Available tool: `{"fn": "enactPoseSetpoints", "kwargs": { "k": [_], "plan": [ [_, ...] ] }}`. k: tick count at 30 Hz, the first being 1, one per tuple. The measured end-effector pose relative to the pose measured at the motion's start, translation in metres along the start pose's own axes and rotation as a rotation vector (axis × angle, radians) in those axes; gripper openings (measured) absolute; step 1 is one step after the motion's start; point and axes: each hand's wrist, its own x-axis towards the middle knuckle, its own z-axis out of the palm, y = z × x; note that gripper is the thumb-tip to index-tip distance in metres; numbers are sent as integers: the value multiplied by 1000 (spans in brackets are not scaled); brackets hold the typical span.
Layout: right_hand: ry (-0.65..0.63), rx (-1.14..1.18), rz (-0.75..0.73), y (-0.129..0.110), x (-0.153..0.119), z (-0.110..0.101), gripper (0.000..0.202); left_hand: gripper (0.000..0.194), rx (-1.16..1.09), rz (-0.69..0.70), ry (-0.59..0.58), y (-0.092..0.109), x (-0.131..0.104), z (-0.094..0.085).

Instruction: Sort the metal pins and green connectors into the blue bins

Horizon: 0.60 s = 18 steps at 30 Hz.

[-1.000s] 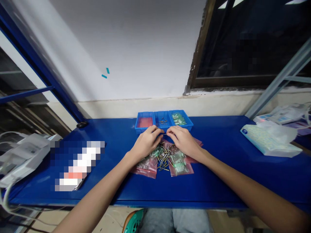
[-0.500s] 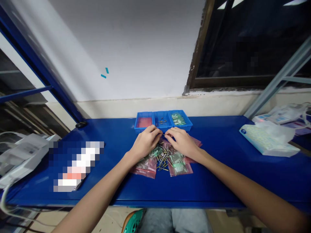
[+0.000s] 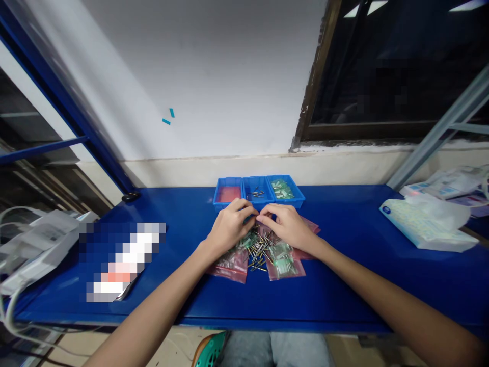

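My left hand (image 3: 234, 224) and my right hand (image 3: 284, 224) meet fingertip to fingertip over a pile of thin metal pins (image 3: 260, 250), gold and silver in colour. Both are closed in a pinch. A thin metal pin showed between them half a second ago; now the fingers mostly hide it. Pink zip bags lie around the pile: one bag (image 3: 234, 265) at the left holds small clear parts, and a green-and-clear packet (image 3: 281, 257) rests on another at the right. Just beyond my fingers stand three joined blue bins (image 3: 259, 178).
The left bin holds a pink sheet (image 3: 229, 193), the middle one several pins (image 3: 256, 192), the right one green packets (image 3: 282, 188). A tissue pack (image 3: 416, 224) lies to the right on the blue table (image 3: 336, 300). White boxes with cables (image 3: 42, 239) and a blurred-out object (image 3: 126, 262) are at the left.
My fingertips have come closer together, and the pin seen between them is now mostly hidden. The whole view has shifted slightly; bins and bags stay in place.
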Motion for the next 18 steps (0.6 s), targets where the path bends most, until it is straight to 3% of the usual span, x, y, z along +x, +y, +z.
{"fn": "enactPoseSetpoints", "kwargs": {
  "k": [7,14,18],
  "plan": [
    [-37,-58,6,7,-1,2,11,9,-18,-40,33,-6,0,1],
    [-42,-158,-22,16,0,6,19,22,-47,-14,33,-1,1,0],
    [-52,-126,-9,14,0,7,16,12,-164,-10,70,-2,2,1]
  ]
}}
